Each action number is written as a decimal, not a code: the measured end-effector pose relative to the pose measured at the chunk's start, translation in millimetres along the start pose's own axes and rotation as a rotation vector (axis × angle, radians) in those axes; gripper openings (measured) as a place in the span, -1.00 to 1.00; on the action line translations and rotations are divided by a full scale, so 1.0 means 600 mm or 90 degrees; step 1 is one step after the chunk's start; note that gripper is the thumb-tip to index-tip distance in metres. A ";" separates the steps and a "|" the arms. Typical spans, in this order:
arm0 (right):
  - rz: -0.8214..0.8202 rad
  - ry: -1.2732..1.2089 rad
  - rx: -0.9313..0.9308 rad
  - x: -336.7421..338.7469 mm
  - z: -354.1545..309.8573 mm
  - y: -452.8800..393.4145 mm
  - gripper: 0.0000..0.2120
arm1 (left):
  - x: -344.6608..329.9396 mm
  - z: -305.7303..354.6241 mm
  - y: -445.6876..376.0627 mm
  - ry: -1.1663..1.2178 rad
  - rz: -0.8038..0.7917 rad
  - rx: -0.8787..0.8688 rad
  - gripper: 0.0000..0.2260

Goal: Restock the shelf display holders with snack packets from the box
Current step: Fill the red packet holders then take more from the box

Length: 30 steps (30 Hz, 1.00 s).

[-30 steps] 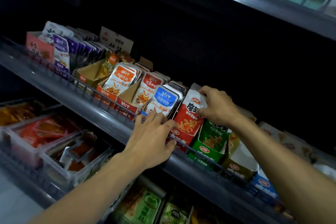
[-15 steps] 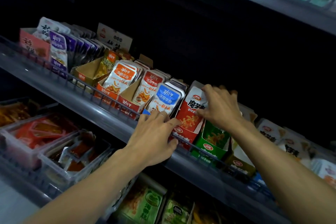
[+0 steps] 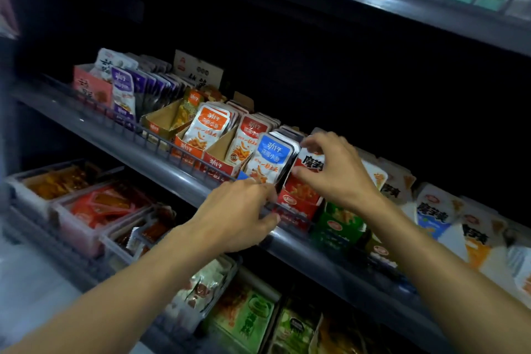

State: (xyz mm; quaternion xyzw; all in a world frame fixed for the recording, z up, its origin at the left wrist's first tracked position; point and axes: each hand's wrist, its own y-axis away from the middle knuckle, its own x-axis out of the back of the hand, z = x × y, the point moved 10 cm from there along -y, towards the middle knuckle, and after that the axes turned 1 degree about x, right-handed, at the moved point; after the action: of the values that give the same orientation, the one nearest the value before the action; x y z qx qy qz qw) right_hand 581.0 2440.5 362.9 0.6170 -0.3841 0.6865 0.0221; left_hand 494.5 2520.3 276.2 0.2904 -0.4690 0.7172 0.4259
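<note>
Both my hands are at the middle shelf [image 3: 184, 178], working the row of cardboard display holders behind the wire front rail [image 3: 161, 139].

Right hand [image 3: 333, 169]: fingers curled over the top edge of the red-and-white packet [image 3: 311, 162] at the front of the red holder [image 3: 298, 204], thumb low on its face. Reads as a pinch on the top seam, to square the packet upright and seat it facing out.

Left hand [image 3: 238, 214]: fingers loosely bent, tips at the base of the blue-label packet [image 3: 271, 156], thumb over the rail. I can't tell whether it actually pinches anything; looks like bracing the blue stack so it doesn't tip forward while the neighbour gets adjusted.

Holders lean back and packets stand on edge, labels forward, so the rail stops them sliding off.

State of stock: orange-label packets [image 3: 208, 126], red-label packets [image 3: 251, 138] and the blue row look full. The gold holder [image 3: 165, 121] is nearly empty, only a packet or two at its back. That's probably the next gap.

Supply box isn't in view, and neither hand carries a loose packet from it. Judging this as a tidy/facing step between refills.

Green holder [image 3: 336, 228] sits just right of the red one, touching.
</note>
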 end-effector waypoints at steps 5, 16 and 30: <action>-0.060 -0.114 0.087 -0.052 -0.091 0.015 -0.67 | 0.023 -0.055 0.076 -0.050 -0.030 0.070 -0.74; -0.236 -0.233 0.258 -0.234 -0.340 0.061 -0.65 | 0.058 -0.201 0.317 -0.143 -0.086 0.247 -0.77; -0.418 -0.308 0.383 -0.551 -0.664 0.215 -0.63 | -0.018 -0.421 0.730 -0.188 -0.112 0.529 -0.74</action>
State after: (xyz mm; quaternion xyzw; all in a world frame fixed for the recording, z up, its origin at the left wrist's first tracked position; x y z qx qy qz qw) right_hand 263.8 2717.3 35.2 0.8257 0.0509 0.5609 -0.0317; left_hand 108.5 2662.4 -17.9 0.5748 -0.1707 0.7566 0.2608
